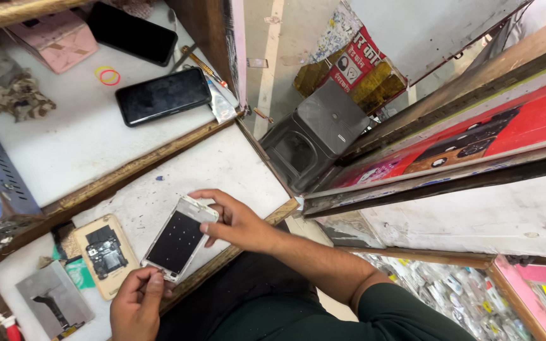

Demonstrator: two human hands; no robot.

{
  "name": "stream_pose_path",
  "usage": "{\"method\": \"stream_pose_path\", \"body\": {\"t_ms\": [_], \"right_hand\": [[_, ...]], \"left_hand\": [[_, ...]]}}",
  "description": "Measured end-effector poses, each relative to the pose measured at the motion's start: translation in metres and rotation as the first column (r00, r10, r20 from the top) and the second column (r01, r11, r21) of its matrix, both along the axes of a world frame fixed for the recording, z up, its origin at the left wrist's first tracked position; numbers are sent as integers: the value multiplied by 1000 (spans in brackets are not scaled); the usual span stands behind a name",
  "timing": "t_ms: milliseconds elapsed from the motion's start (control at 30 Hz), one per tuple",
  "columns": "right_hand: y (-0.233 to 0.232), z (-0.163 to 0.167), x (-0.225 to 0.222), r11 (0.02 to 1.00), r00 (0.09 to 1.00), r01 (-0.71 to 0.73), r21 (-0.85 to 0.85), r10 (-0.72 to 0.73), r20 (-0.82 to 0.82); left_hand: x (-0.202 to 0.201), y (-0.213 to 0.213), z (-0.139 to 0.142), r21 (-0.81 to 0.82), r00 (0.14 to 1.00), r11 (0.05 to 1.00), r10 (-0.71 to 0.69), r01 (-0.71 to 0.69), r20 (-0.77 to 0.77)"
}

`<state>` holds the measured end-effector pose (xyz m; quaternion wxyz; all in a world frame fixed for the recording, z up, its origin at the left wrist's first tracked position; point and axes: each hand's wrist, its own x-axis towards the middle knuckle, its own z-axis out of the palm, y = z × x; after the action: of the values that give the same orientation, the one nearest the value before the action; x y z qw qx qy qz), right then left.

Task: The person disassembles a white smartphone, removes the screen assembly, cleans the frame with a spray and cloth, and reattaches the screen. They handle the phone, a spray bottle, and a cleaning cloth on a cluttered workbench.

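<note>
1. Gripping a white-framed phone screen panel [178,239] at its 2 ends, the person holds it just above the lower white worktop [235,167], tilted, dark side up.
2. Their right hand [238,221] pinches the panel's upper end, thumb under the edge and fingers curled over the corner.
3. Their left hand [137,303] closes on the lower end, fingertips against the frame.
4. Just beside the panel, to its left, lies a tan phone back shell [104,254] with its dark circuit parts showing.
5. Further left, near the worktop's corner, rests a grey metal plate [54,300].
6. On the raised shelf [77,151] behind sit 2 dark phones: 1 [162,96] near the front edge, another [132,33] further back.
7. A pink box [55,38] and a crumpled rag [17,98] lie on that shelf too, well apart from the hands.
</note>
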<state>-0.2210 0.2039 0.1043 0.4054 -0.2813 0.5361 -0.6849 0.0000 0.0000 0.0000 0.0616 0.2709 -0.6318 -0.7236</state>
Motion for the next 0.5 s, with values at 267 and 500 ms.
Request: {"method": "stream_pose_path", "body": {"t_ms": [267,500], "right_hand": [[0,22,-23,941,993,-40,335,75,-93],[2,41,-28,740,718,107,665,405,-567]], "left_hand": [[-36,-9,65,-410,987,911,27,42,161],[-49,-2,114,-715,980,695,86,71,180]]}}
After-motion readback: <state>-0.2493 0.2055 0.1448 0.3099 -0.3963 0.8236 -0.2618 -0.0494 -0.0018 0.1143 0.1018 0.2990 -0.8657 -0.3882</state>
